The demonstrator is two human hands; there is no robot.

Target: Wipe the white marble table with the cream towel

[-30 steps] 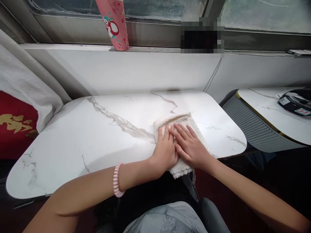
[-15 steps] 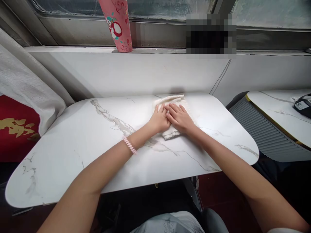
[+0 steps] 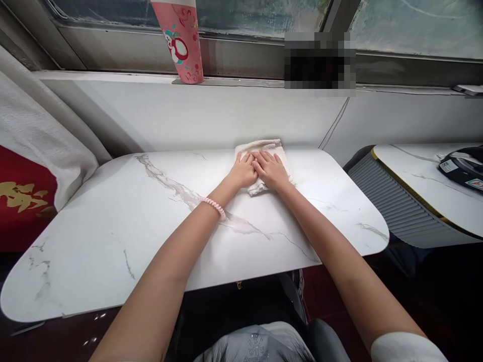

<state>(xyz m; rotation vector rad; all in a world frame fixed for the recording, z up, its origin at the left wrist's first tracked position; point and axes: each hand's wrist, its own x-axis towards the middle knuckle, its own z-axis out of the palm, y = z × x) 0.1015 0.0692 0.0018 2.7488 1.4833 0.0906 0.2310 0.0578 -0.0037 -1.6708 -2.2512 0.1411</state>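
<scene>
A folded cream cloth (image 3: 260,147) lies at the far edge of the white marbled table (image 3: 151,221), close against the wall. My left hand (image 3: 243,171) rests flat on it, fingers stretched forward. Beside it and slightly overlapping its fingers, my right hand (image 3: 270,169) presses on the cloth with spread fingers. Both palms face down, so the cloth under them is hidden. Around my left forearm sits a pink coiled band (image 3: 214,207).
A pink patterned cup (image 3: 184,45) stands on the window ledge (image 3: 234,82) above the table. To the right is a second table (image 3: 422,171) with a black item (image 3: 464,166) on it. A white curtain (image 3: 41,120) hangs at the left, and thin cords (image 3: 335,123) run down the wall.
Both hands have pushed the cloth away from me, up to the table's far edge by the wall. My arms are stretched further forward, and the view has shifted slightly.
</scene>
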